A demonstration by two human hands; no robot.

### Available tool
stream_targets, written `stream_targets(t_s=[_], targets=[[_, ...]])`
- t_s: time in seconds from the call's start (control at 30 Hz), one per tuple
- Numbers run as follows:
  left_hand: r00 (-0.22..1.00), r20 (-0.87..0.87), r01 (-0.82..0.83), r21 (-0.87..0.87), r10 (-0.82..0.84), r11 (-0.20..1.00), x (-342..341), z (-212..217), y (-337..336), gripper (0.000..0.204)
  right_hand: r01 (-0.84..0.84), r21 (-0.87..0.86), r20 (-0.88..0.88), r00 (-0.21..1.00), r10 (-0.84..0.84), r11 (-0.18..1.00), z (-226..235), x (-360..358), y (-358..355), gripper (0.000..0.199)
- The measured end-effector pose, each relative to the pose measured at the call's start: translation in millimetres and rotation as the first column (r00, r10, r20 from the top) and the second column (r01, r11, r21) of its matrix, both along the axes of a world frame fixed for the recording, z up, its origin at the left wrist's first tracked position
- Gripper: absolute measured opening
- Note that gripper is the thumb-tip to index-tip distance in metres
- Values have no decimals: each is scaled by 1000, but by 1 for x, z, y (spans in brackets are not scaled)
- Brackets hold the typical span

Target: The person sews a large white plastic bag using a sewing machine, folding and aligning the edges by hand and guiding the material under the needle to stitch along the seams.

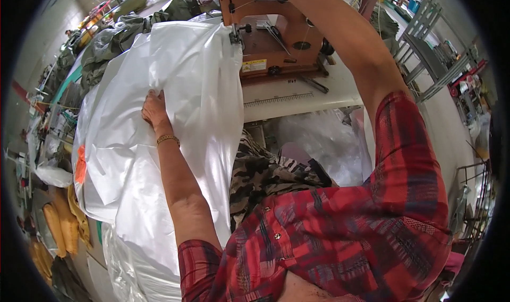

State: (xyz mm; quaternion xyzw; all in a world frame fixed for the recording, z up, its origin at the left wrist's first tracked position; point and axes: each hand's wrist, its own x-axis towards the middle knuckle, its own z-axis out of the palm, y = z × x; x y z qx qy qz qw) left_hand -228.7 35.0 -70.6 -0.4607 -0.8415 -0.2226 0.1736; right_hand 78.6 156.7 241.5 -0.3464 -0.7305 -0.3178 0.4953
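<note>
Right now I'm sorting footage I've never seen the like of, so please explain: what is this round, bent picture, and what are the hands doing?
One picture, from a fisheye camera worn on the person's head, looking down; that bends the edges. The left hand, with a gold bracelet, presses on a big sheet of thin white shiny fabric spread over the white work table. A brown sewing machine stands there. The right arm reaches up past it; its hand is out of view. Red plaid sleeves belong to the wearer.

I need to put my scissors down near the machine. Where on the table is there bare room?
The table is bare in front of the sewing machine, between its base and the ruler strip at the near edge. Left of that, white fabric under the left hand covers everything. The right arm crosses the right side.
</note>
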Motion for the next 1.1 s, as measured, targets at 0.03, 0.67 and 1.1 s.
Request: stream_targets(t_s=[0.03, 0.67, 1.1], targets=[[1000, -4, 24, 1, -24, 1000, 9, 4, 5, 33, -42, -29, -28, 999, 41, 999, 2, 8, 2, 24], [992, 99, 94, -118, -83, 989, -41, 24, -134, 44, -654, -443, -213, 741, 637, 613, -248, 78, -174, 15], [594, 496, 506, 381, -633, 774, 170, 82, -249, 25, -793, -298, -944, 329, 39, -531, -407, -31, -250, 54]])
